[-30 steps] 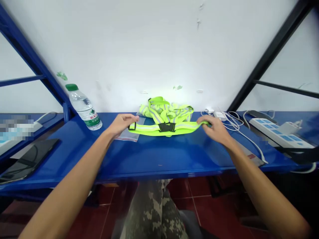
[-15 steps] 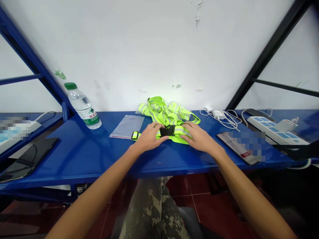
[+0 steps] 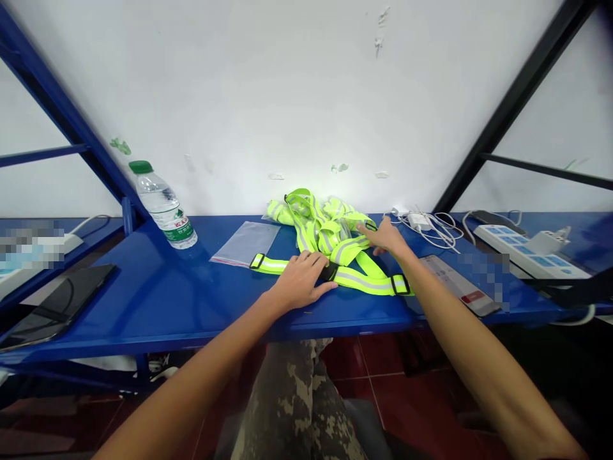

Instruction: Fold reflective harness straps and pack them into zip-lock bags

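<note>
A neon-yellow reflective strap vest [image 3: 366,281] with grey stripes lies on the blue table, its front belt stretched sideways. My left hand [image 3: 302,280] rests over this belt, fingers and thumb closed about it beside the black buckle [image 3: 329,271], which it partly covers. Farther back on the right, my right hand [image 3: 387,236] pinches a strap near a black slider [image 3: 370,226]; its fingertips are partly hidden. Black sliders show at both belt ends, one [image 3: 257,260] left and one [image 3: 400,284] right. More yellow straps [image 3: 306,207] are heaped against the wall, some in clear plastic.
A clear zip bag [image 3: 246,241] lies left of the straps. A water bottle [image 3: 165,207] with a green cap stands farther left. Phones lie at left [image 3: 60,303] and right [image 3: 460,284]. White cables [image 3: 438,230] and a power strip [image 3: 531,252] are on the right.
My right hand has left the buckle area and moved back and right to another strap. The belt now lies spread to the right, nearer the table edge. My left hand has shifted slightly forward to the right.
</note>
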Motion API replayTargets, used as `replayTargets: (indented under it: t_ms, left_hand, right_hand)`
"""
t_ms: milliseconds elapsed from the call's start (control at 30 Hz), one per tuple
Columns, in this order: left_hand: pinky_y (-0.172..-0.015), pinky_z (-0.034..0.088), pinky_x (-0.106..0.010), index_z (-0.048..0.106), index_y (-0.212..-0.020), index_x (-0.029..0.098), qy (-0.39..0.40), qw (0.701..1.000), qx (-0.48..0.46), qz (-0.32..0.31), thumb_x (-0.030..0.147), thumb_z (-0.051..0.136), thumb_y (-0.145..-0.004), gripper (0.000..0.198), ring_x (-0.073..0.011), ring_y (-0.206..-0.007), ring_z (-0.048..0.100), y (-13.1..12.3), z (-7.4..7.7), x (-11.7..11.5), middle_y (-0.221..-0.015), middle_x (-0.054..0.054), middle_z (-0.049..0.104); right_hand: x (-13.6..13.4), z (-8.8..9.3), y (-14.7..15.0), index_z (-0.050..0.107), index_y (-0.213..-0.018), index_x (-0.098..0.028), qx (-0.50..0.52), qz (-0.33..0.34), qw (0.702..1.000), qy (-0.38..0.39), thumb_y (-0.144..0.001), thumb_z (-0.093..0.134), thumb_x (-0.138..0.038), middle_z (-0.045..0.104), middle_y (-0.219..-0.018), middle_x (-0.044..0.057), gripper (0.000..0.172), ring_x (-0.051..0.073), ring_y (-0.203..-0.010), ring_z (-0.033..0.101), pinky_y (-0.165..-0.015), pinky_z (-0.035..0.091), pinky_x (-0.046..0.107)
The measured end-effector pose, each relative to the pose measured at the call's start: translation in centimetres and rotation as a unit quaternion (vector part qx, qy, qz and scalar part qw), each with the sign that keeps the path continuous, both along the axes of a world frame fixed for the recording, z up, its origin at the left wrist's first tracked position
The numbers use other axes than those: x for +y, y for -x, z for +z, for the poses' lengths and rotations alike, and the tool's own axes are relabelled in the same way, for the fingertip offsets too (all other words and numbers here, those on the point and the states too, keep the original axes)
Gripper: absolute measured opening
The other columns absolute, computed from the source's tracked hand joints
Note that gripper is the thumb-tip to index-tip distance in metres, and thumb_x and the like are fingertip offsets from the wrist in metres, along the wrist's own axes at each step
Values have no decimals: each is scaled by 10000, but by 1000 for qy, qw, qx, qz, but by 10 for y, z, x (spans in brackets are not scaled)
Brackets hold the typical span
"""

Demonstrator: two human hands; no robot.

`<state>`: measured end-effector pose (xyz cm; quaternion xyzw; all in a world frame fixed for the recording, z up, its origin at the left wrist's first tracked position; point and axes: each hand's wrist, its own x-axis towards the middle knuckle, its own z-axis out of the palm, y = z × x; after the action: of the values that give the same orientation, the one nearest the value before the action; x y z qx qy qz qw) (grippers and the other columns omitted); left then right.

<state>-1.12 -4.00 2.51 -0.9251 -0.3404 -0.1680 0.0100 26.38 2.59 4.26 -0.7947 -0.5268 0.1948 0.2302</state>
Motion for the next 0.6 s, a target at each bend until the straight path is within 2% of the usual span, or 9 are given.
replayTargets:
  t_ms: [33,133,167,233,333,400,500,600]
  left_hand:
    - [-893,446,-424,536,-1253,188,-1,1000,8,-7,592,415,-938,526,-286,-1133,503,-2,-1,0,-1270,-114,576]
    - [-877,440,-411,535,-1287,218,1,999,27,-19,586,385,-952,519,-278,-1130,511,-4,-4,0,-1281,-96,581]
    - [-874,439,-407,546,-1276,223,6,999,29,-20,588,384,-952,515,-275,-1123,514,-3,-5,0,-1270,-94,587]
    - [-869,438,-402,558,-1261,230,20,999,26,-24,598,393,-945,512,-272,-1115,515,-1,-5,-3,-1257,-90,594]
    - [-874,438,-399,566,-1245,247,42,998,9,-35,607,400,-939,501,-268,-1120,509,3,-4,-10,-1265,-81,588]
    - [-876,439,-395,574,-1228,254,56,998,-4,-41,601,390,-945,484,-262,-1112,510,4,-2,-14,-1262,-75,586]
    - [-899,439,-398,584,-1208,250,67,997,-18,-45,563,370,-965,450,-255,-1105,510,5,-2,-17,-1246,-77,589]
    - [-938,435,-416,576,-1225,240,62,997,-27,-35,544,365,-971,449,-258,-1118,502,4,-5,-18,-1253,-88,581]
  right_hand:
    - [6,-3,0,405,-1401,-99,-36,-14,999,2,-797,585,-653,724,-874,162,839,243,-619,683,-669,519,368]
    - [20,-6,-3,656,-1042,-155,-140,-11,990,-9,-817,612,-499,715,-868,153,413,272,-827,700,-786,515,386]
    - [23,-5,-6,674,-923,-161,-146,-1,989,-17,-833,590,-452,708,-801,146,316,280,-857,695,-799,513,387]
    - [30,3,-13,664,-791,-164,-113,1,992,-54,-848,550,-383,659,-619,122,253,275,-787,689,-763,522,379]
    - [44,27,-20,639,-811,-162,17,-36,987,-154,-812,562,-301,577,-475,55,159,216,-534,614,-594,524,341]
    - [57,48,-17,619,-844,-165,114,-55,967,-223,-797,566,-260,564,-481,23,118,174,-449,557,-508,505,315]
    - [80,77,1,595,-820,-164,225,-48,930,-286,-807,558,-216,591,-569,32,65,155,-482,584,-514,532,311]
    - [102,91,29,598,-859,-147,252,-61,902,-344,-830,539,-194,629,-706,63,81,155,-549,621,-560,560,330]
